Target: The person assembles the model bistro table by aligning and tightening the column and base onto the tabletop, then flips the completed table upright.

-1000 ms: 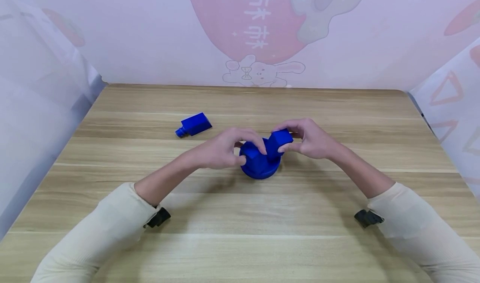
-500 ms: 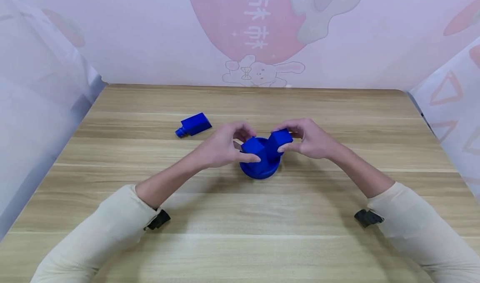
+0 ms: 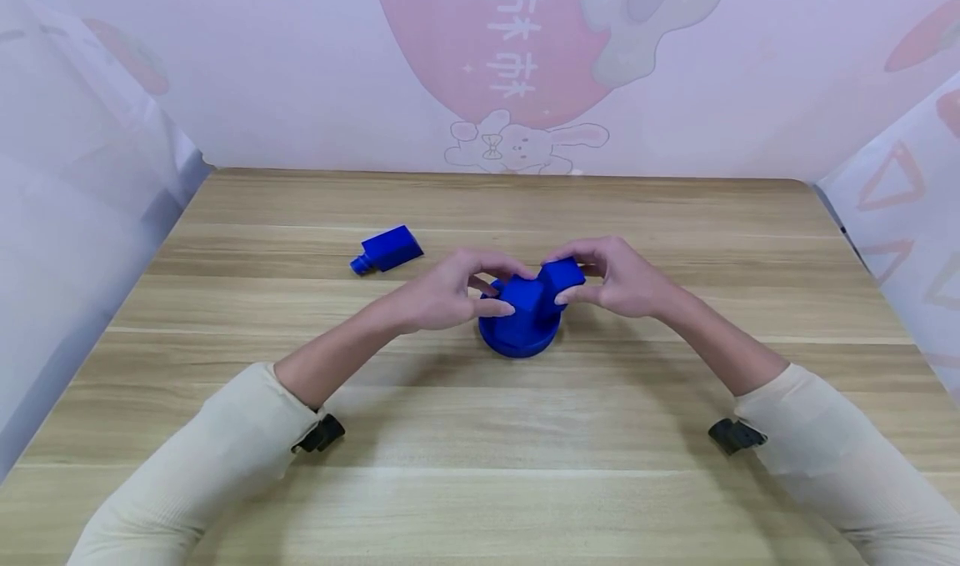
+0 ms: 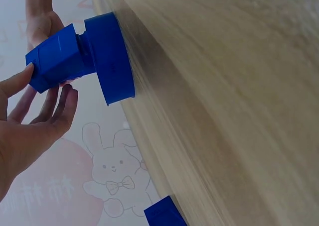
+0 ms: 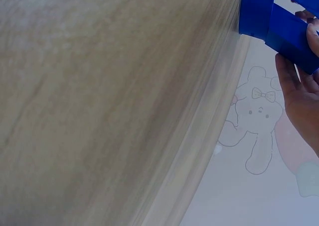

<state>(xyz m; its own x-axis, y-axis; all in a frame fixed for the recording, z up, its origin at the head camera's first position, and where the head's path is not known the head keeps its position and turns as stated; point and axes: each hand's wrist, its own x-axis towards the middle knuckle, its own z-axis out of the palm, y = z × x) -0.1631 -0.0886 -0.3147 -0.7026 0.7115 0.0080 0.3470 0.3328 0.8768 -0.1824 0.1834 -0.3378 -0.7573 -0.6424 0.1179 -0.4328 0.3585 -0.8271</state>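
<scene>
A round blue base (image 3: pixel 517 348) with a raised wall stands on the table. My left hand (image 3: pixel 453 293) pinches a blue angular block (image 3: pixel 520 298) between thumb and fingers at its upper end. In the left wrist view that block (image 4: pixel 57 59) rises from the base (image 4: pixel 109 59) on a narrower neck. My right hand (image 3: pixel 618 281) holds a second blue angular block (image 3: pixel 562 277) at the base's right side, thumb in front and fingers behind. The right wrist view shows this block (image 5: pixel 294 41) leaning outward from the base (image 5: pixel 256 12).
A loose blue block with a ridged, narrow neck (image 3: pixel 390 247) lies on the wooden table (image 3: pixel 480 433), back left of the base. A pale printed backdrop (image 3: pixel 300 74) stands along the table's far edge.
The block in my left hand has shifted right, close against the other block. My left fingers lifted off and took a new grip on it. The right hand has stayed in place.
</scene>
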